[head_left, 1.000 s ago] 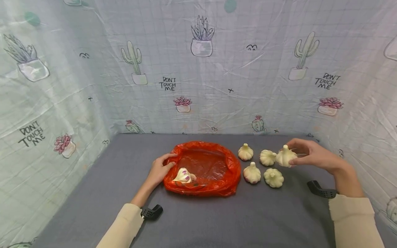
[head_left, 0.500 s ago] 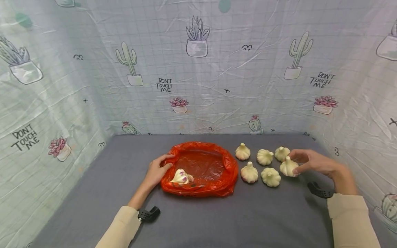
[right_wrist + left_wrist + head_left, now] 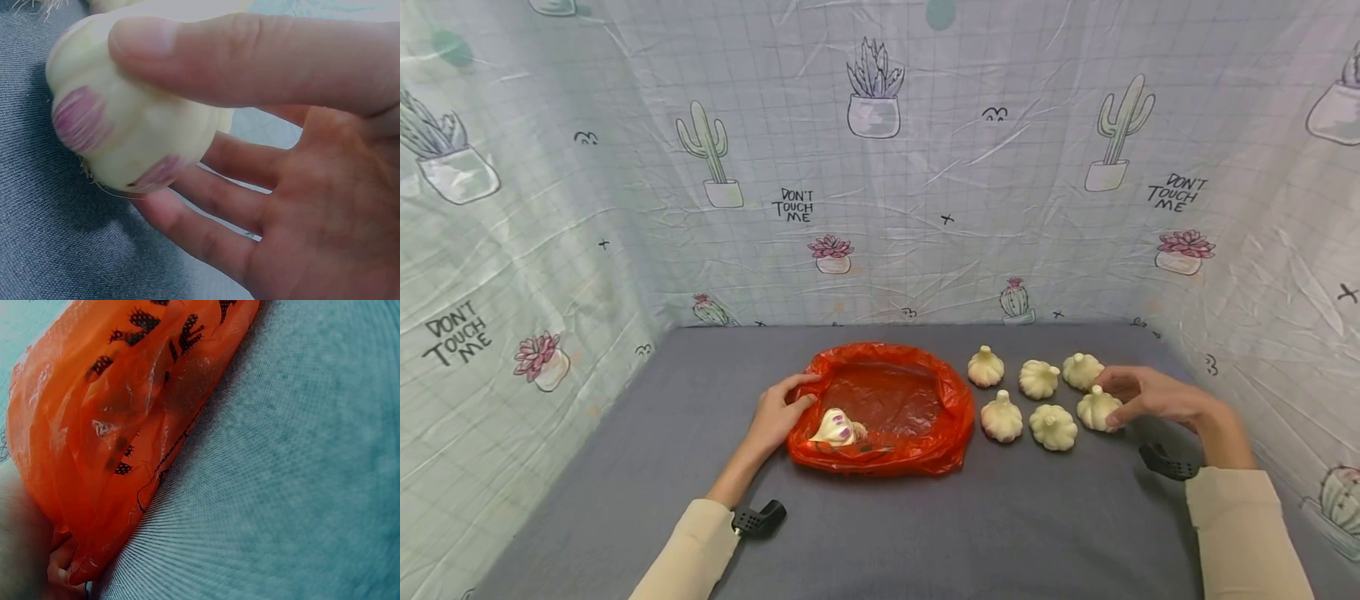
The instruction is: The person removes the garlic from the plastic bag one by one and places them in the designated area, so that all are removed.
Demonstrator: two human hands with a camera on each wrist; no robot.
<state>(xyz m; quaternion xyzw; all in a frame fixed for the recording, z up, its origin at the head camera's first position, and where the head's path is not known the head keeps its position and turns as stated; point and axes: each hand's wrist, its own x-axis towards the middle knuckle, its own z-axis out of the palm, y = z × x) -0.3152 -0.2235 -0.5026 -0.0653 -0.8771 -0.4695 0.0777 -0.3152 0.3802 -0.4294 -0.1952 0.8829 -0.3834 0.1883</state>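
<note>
A garlic bulb with purple patches is pinched between thumb and fingers of my right hand, low over the table at the right end of the front row. Whether its base touches the cloth I cannot tell. Up close in the right wrist view, the thumb lies across the bulb. My left hand grips the left rim of a red plastic bag, which lies wide open with its edge rolled. Some of the left fingers are hidden by the bag. Inside it, at the near left, lies another garlic bulb.
Several more garlic bulbs stand in two rows right of the bag, among them a back right bulb close to the right fingers and a front middle bulb. Grey cloth covers the table. A printed curtain encloses the back and sides.
My right hand has lowered the garlic bulb towards the near side, and the back right bulb behind it has come into view. The left hand keeps its grip on the bag.
</note>
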